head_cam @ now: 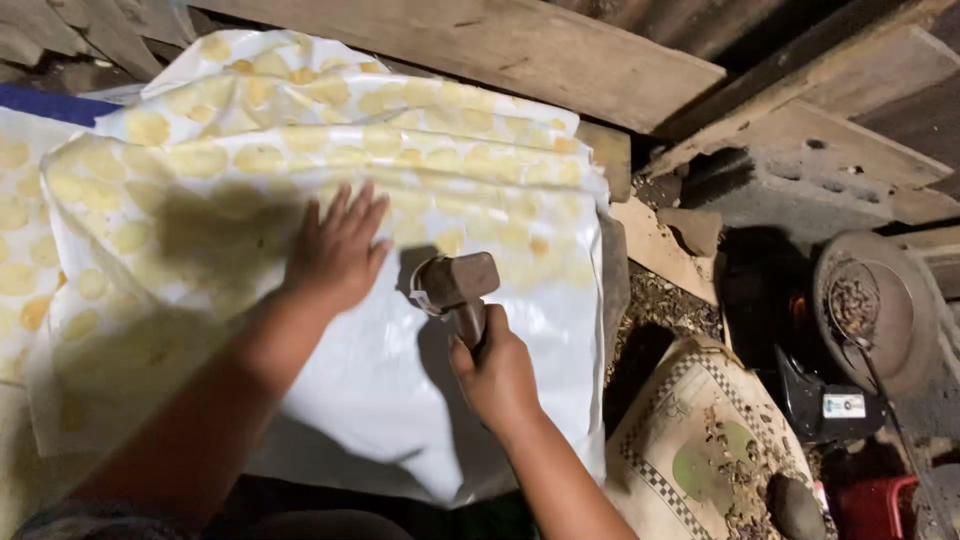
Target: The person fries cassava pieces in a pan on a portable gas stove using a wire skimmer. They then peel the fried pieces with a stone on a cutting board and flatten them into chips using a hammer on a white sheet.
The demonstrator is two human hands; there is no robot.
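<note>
Her left hand lies spread flat on the white yellow-blotched cloth, while the right hand clenches a wooden mallet upright just beside it.

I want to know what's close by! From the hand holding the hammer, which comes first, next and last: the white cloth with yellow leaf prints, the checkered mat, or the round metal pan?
From the right hand:
1. White cloth with yellow leaf prints: directly beneath the hand.
2. Checkered mat: on the ground to the right.
3. Round metal pan: farthest, at the right edge.
</note>
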